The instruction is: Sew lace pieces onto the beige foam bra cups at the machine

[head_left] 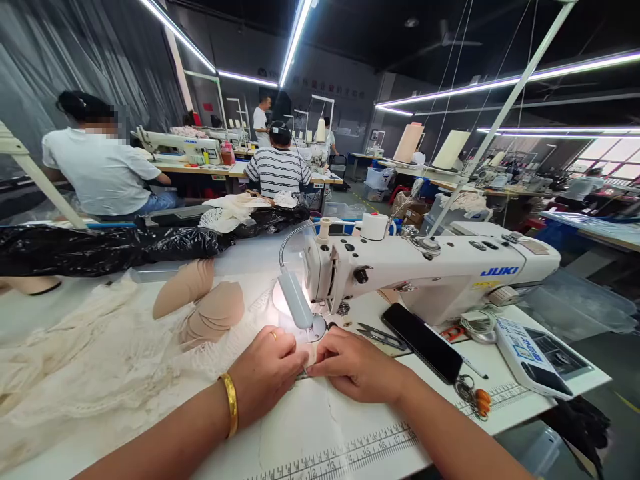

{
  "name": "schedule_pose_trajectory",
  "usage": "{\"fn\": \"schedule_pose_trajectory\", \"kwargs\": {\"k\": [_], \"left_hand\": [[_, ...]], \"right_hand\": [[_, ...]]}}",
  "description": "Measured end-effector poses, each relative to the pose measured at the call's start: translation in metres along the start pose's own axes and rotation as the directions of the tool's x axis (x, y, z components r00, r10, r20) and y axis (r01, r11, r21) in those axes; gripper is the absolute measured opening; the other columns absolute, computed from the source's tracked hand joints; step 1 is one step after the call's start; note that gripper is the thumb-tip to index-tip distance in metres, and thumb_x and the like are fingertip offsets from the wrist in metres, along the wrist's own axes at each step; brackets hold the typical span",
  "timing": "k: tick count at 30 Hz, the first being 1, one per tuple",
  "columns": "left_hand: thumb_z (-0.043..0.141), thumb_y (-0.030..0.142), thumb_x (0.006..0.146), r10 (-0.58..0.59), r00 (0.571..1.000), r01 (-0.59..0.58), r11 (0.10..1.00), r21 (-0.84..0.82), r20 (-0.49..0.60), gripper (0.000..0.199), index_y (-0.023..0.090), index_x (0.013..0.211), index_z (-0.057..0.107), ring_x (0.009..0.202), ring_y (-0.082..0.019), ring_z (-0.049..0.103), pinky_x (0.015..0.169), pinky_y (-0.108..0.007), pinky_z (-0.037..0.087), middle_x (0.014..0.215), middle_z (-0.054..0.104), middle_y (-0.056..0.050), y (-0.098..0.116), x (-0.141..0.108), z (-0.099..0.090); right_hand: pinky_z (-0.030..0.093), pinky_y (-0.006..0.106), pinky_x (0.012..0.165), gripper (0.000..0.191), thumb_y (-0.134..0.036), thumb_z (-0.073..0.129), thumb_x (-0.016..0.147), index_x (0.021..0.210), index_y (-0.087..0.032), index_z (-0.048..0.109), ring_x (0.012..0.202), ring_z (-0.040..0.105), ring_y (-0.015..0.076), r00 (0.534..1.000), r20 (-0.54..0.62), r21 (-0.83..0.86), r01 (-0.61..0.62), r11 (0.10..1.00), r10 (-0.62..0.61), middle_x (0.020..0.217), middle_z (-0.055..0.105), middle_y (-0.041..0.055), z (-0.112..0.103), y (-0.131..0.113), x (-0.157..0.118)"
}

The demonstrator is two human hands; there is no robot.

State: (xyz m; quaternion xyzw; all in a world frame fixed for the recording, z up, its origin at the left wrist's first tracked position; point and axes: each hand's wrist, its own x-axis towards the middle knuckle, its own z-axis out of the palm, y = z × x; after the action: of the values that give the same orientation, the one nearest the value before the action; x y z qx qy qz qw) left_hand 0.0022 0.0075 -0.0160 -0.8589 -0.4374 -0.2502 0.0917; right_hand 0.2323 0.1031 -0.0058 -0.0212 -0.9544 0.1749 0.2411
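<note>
My left hand (263, 367), with a gold bracelet and ring, is closed just in front of the needle area of a white sewing machine (385, 270). Facing it, my right hand (355, 367) pinches with thumb and forefinger. Fingertips of both hands nearly meet on a thin cream fabric (295, 430), which spreads over the table towards me. Part of the fabric is hidden under the hands. A small grey lamp (295, 300) lights the spot from above. Left of my hands lie cream lace garments (95, 367) and stacked beige pads (215, 310).
Right of the machine's needle are scissors (383, 337), a black phone (423, 341), keys (467, 393) and a white control box (533, 353). A printed ruler (345, 457) runs along the front edge. Black plastic (100, 247) borders the table's back. Several people sit at machines beyond.
</note>
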Motion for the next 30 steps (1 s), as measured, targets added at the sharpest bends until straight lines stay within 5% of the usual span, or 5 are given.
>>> {"fn": "schedule_pose_trajectory", "kwargs": {"k": [15, 25, 30], "left_hand": [[0.043, 0.017, 0.104, -0.015, 1.000, 0.015, 0.999, -0.035, 0.019, 0.025, 0.020, 0.093, 0.064, 0.073, -0.019, 0.045, 0.071, -0.034, 0.036, 0.080, 0.056, -0.003, 0.000, 0.001, -0.004], [0.041, 0.015, 0.103, 0.012, 0.999, -0.009, 0.997, -0.075, 0.042, 0.023, 0.022, 0.100, 0.064, 0.086, -0.022, 0.059, 0.084, -0.042, 0.036, 0.109, 0.072, -0.003, -0.015, 0.009, 0.000], [0.041, 0.018, 0.102, 0.005, 1.000, -0.005, 0.999, -0.032, 0.014, 0.024, 0.021, 0.093, 0.063, 0.084, -0.023, 0.060, 0.084, -0.043, 0.038, 0.098, 0.073, -0.003, -0.024, 0.012, 0.007]], "right_hand": [[0.046, 0.033, 0.076, 0.024, -0.010, 0.052, 0.095, 0.110, -0.021, 0.066, 0.086, 0.053, 0.0204, 0.996, 0.001, -0.049, -0.092, 0.995, 0.092, 0.093, 0.064, 0.0056, 0.001, -0.001, 0.000], [0.045, 0.033, 0.075, 0.028, -0.008, 0.053, 0.093, 0.113, -0.022, 0.068, 0.080, 0.054, 0.0190, 0.984, -0.015, -0.109, -0.178, 0.978, 0.177, 0.092, 0.062, 0.0042, 0.009, 0.005, -0.001], [0.042, 0.031, 0.069, 0.031, -0.008, 0.053, 0.092, 0.115, -0.023, 0.069, 0.078, 0.054, 0.0191, 0.974, -0.033, -0.150, -0.226, 0.963, 0.223, 0.090, 0.061, 0.0039, 0.010, 0.006, 0.002]]}}
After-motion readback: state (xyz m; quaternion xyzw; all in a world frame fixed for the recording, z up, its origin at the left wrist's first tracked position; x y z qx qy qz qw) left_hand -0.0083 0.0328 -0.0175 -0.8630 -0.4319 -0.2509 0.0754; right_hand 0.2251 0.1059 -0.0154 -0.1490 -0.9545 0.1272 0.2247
